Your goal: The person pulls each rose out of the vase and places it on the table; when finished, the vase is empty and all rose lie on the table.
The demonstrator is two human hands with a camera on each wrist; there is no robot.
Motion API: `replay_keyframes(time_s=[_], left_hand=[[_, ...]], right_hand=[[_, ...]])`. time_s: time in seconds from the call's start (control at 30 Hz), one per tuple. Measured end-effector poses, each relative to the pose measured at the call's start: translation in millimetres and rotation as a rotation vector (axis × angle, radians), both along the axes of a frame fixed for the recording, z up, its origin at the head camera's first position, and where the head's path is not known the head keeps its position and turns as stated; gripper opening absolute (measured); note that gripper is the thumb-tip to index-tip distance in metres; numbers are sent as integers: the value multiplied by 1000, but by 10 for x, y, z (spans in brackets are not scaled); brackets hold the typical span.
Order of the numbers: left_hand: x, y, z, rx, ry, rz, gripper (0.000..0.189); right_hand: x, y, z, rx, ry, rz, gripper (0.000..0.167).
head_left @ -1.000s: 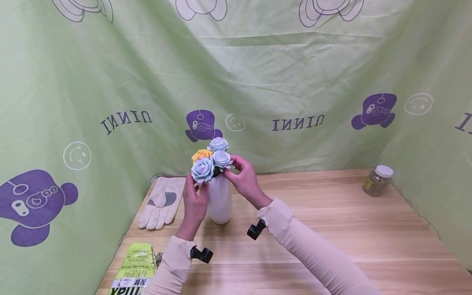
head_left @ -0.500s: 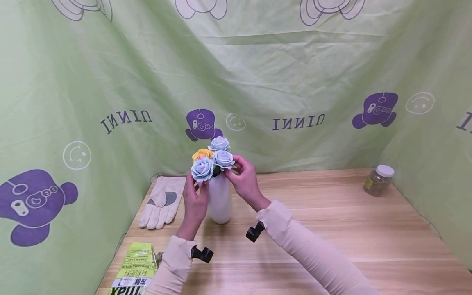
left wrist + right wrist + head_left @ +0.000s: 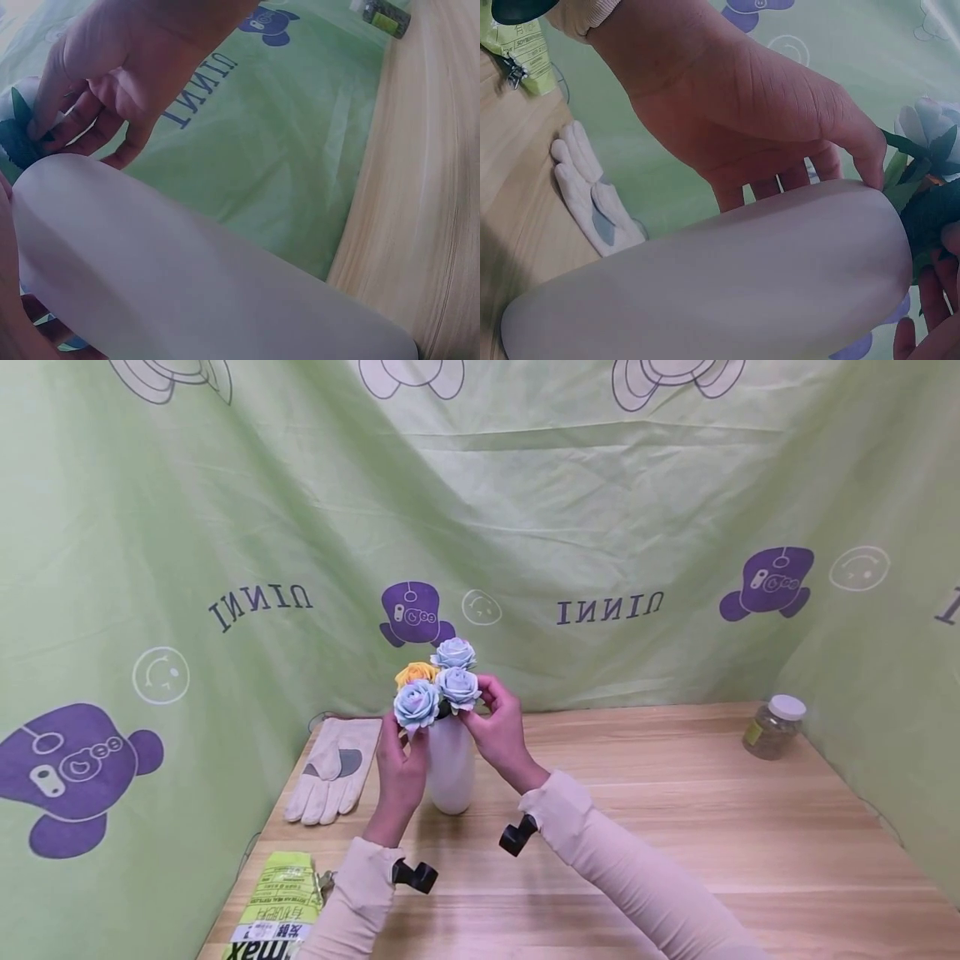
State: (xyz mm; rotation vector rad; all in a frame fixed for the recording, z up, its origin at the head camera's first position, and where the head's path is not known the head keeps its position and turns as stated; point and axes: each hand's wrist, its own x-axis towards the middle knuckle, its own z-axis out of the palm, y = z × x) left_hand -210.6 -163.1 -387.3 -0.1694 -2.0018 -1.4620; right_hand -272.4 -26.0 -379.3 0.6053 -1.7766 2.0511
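Note:
A tall white vase [image 3: 450,768] stands upright on the table, with roses bunched at its mouth. A yellow rose [image 3: 416,674] sits at the back left. Around it are a front blue rose [image 3: 417,704], a right blue rose [image 3: 458,687] and a rear blue rose [image 3: 454,653]. Green leaves [image 3: 922,176] show below the blooms. My left hand [image 3: 402,768] holds the top of the vase, its thumb at the rim and its other fingers partly hidden behind. On the other side, my right hand [image 3: 501,727] pinches the right blue rose just under its bloom.
A pair of pale work gloves [image 3: 330,777] lies at the table's left edge. Nearer, a green printed bag [image 3: 279,897] is beside my left sleeve. A lidded jar [image 3: 774,727] stands at the far right. Green printed cloth [image 3: 600,527] hangs behind the wooden table [image 3: 637,793].
The right and rear blue roses have shifted slightly to the right, away from the yellow one. My hands stay at the vase's mouth, and the head view has shifted a little.

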Motion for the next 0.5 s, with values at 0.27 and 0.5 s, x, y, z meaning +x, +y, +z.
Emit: replay_keyframes(time_s=[0.27,0.5], left_hand=[[10,16,7,-1,-15,-2,41],[5,11,6,-12,3,1,39]], right_hand=[[35,-9,32,-24,-2,-3,35],[25,-35,43,5,-3,-30,34]])
